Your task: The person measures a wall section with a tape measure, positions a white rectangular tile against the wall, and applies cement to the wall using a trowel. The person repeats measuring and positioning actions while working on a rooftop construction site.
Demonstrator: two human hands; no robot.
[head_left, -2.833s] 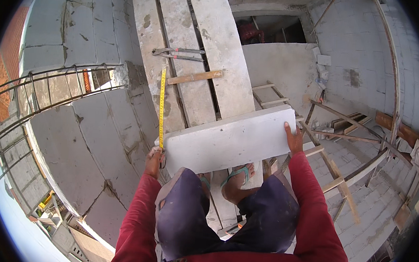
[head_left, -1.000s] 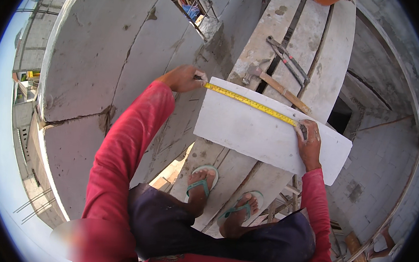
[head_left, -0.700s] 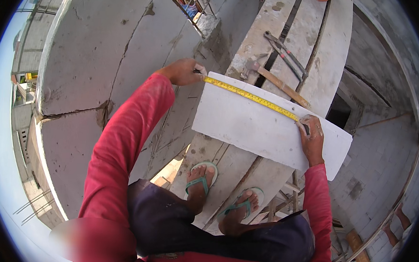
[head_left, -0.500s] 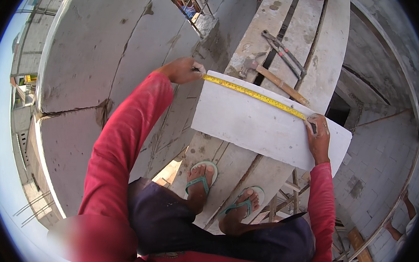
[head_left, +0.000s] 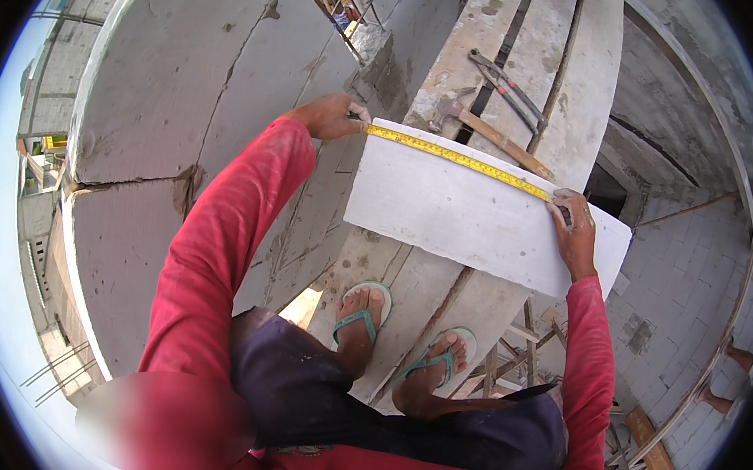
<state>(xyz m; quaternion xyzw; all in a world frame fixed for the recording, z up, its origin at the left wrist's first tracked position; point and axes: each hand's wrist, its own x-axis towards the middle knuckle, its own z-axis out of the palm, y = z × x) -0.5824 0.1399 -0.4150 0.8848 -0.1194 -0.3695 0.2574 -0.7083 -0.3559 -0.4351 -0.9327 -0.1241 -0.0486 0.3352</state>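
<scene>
A yellow tape measure [head_left: 459,159] lies stretched along the far edge of a white block [head_left: 472,219]. At the block's far left corner my left hand [head_left: 332,116] pinches the tape's end. Toward the right, my right hand [head_left: 575,234] is closed on the tape, its fingers resting on the block's top face. A dark object shows partly in those fingers; I cannot make out what it is. The block lies across the planks, in front of my sandalled feet [head_left: 359,320]. Just beyond it is a hammer [head_left: 499,139] with a wooden handle.
Pincers [head_left: 508,92] with long handles lie on the wooden planks [head_left: 456,67], past the hammer. A grey block wall [head_left: 171,76] rises along the left. Down at the right is a lower floor [head_left: 675,279], with another person's limbs [head_left: 719,389] at the edge.
My right hand has shifted slightly, its fingers and thumb settling differently at the tape. The block, tape and tools sit a little higher in view. Both hands keep hold of the tape.
</scene>
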